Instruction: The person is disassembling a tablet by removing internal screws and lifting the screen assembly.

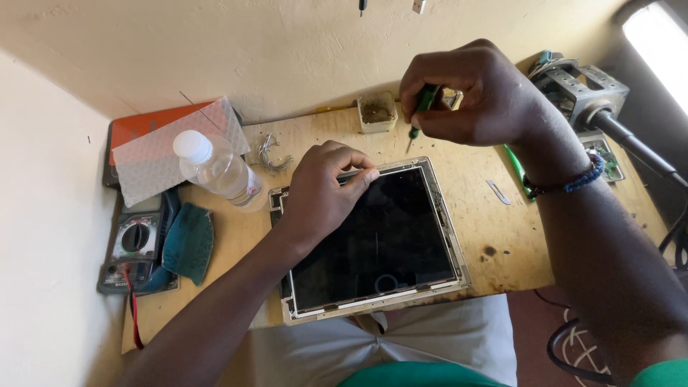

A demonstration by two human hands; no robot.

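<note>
A tablet (387,244) with a dark screen in a worn white frame lies flat on the wooden table (487,215). My left hand (322,188) rests on its upper left corner, fingers pinched at the top edge of the screen on a thin grey tool. Above the tablet's top edge, my right hand (476,89) grips a green-handled screwdriver (418,115), its tip pointing down just above the frame.
A clear plastic bottle (215,168) lies left of the tablet. A multimeter (135,244), a teal cloth and an orange box sit at far left. A small cup (377,111) stands by the wall. A metal stand (580,89) and cables are at right.
</note>
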